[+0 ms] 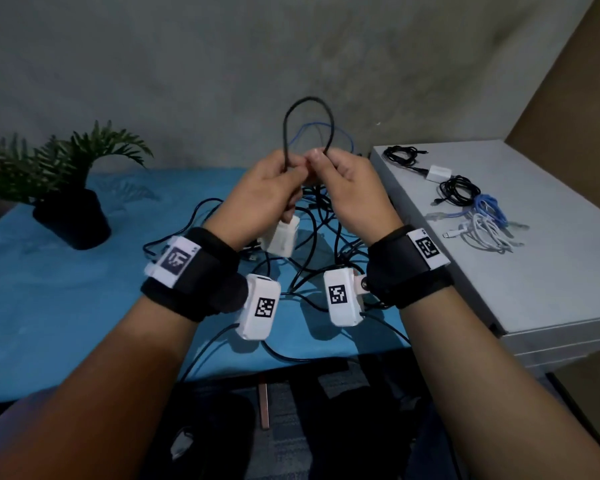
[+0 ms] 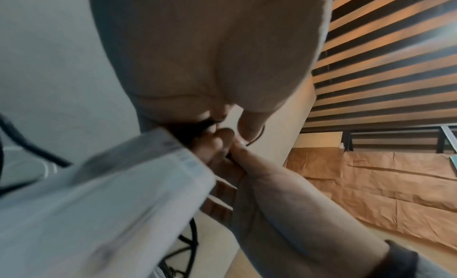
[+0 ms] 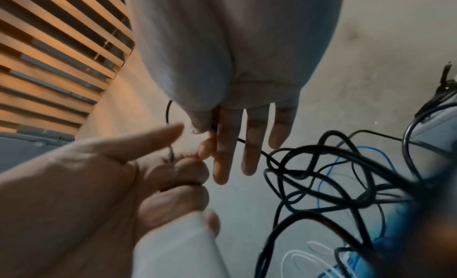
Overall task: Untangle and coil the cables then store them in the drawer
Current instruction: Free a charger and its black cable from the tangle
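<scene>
Both hands are raised over the blue table (image 1: pixel 66 306). My left hand (image 1: pixel 291 169) pinches one side of a black cable loop (image 1: pixel 309 100) and grips the cable's white adapter (image 1: pixel 280 237) in its lower fingers. My right hand (image 1: pixel 317 161) pinches the loop's other side between thumb and index finger. In the right wrist view the right hand (image 3: pixel 210 129) clamps the thin black cable (image 3: pixel 249 144), its other fingers (image 3: pixel 249 157) straight. The adapter (image 2: pixel 99 204) fills the lower left of the left wrist view. A tangle of black cables (image 1: pixel 312 244) with a blue one (image 3: pixel 323 176) lies below.
A white drawer cabinet (image 1: pixel 551 289) stands at the right. On top lie a black cable with a white adapter (image 1: pixel 440 173), a black coil (image 1: pixel 459 190), a blue coil (image 1: pixel 489 206) and a white coil (image 1: pixel 485 233). A potted plant (image 1: pixel 66 188) stands at the table's back left.
</scene>
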Available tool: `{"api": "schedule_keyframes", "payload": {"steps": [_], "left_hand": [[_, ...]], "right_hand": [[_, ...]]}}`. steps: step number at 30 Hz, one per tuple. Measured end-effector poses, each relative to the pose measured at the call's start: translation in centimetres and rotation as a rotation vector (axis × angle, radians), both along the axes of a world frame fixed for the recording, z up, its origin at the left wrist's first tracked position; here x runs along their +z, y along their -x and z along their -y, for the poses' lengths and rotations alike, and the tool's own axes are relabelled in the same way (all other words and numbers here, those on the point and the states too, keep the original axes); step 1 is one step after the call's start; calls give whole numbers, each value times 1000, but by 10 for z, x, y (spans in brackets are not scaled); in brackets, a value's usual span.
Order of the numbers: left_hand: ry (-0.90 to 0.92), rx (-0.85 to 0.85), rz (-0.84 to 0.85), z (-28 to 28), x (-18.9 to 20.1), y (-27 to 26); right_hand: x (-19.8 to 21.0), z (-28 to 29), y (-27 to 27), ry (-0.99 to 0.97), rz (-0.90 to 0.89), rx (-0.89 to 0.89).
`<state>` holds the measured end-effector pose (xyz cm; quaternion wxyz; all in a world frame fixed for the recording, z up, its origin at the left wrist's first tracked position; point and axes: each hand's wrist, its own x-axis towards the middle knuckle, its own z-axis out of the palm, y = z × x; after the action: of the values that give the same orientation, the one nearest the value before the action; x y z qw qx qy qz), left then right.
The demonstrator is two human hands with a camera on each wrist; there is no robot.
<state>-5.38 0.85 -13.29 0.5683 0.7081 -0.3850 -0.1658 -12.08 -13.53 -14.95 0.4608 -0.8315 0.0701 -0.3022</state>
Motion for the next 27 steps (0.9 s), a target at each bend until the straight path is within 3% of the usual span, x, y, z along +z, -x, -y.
{"api": "schedule_keyframes", "payload": {"steps": [6, 11, 17, 23, 27], "left_hand": [[-26, 79, 127, 10, -5, 10], [-38, 1, 56, 7, -8, -3], [-39, 35, 215, 12, -13, 2], [81, 90, 256, 13, -15, -5], [173, 99, 263, 14, -9, -3]], "right_hand": [[1, 4, 11, 53, -23, 46], [16, 2, 22, -29, -26, 92], [24, -3, 29, -26, -71, 190], [-8, 7, 21, -13, -277, 191], [-16, 14, 24, -109, -418, 223]]}}
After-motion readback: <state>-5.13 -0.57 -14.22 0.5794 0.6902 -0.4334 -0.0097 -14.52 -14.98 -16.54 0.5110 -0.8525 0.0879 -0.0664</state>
